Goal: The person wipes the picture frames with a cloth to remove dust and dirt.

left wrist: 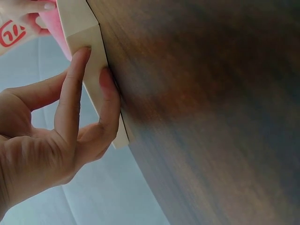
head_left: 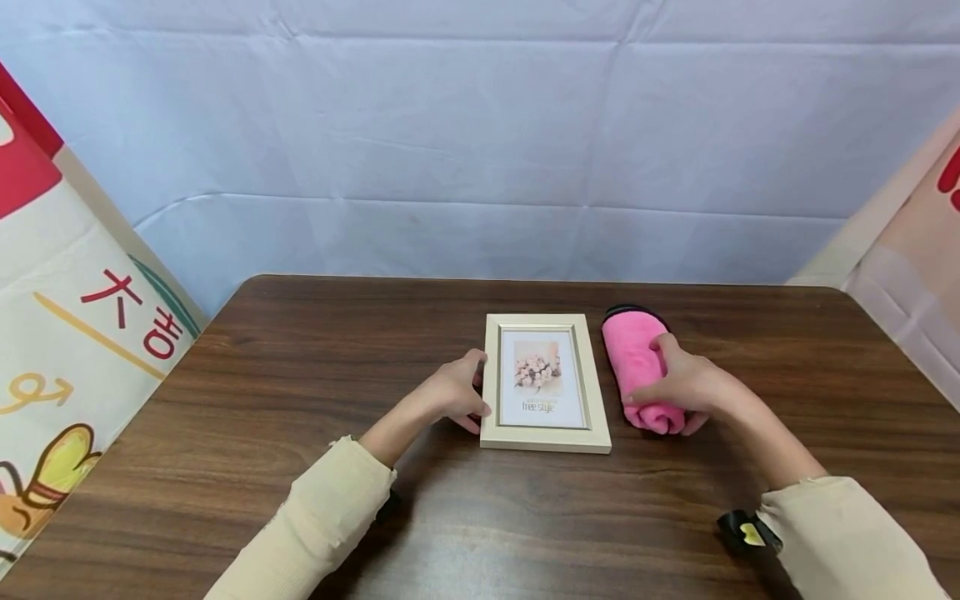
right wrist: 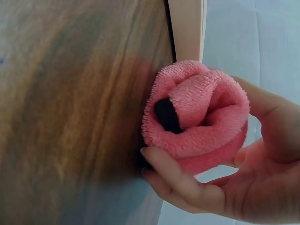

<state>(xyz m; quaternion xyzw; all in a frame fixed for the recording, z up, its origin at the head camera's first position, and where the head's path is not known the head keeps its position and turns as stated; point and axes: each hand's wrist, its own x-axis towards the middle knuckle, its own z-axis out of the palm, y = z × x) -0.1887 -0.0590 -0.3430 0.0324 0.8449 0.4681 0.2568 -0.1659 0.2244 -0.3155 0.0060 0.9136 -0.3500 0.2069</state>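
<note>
A cream picture frame (head_left: 547, 438) lies flat on the table, a flower print behind its pane. My left hand (head_left: 453, 387) is at the frame's left side; in the left wrist view its fingertips (left wrist: 82, 54) touch the outer side of the frame (left wrist: 86, 35), not wrapped round it. To the right of the frame lies a rolled pink towel (head_left: 633, 354) with a dark edging. My right hand (head_left: 690, 385) grips the roll from its right side. In the right wrist view, fingers curl under the towel's coiled end (right wrist: 197, 117), and the thumb is partly hidden behind it.
The brown wooden table (head_left: 300, 358) has rounded far corners. Behind it hangs a creased pale cloth (head_left: 465, 150). Printed cloths stand at the left (head_left: 82, 333) and right sides. A dark strap (head_left: 746, 532) shows near the right sleeve.
</note>
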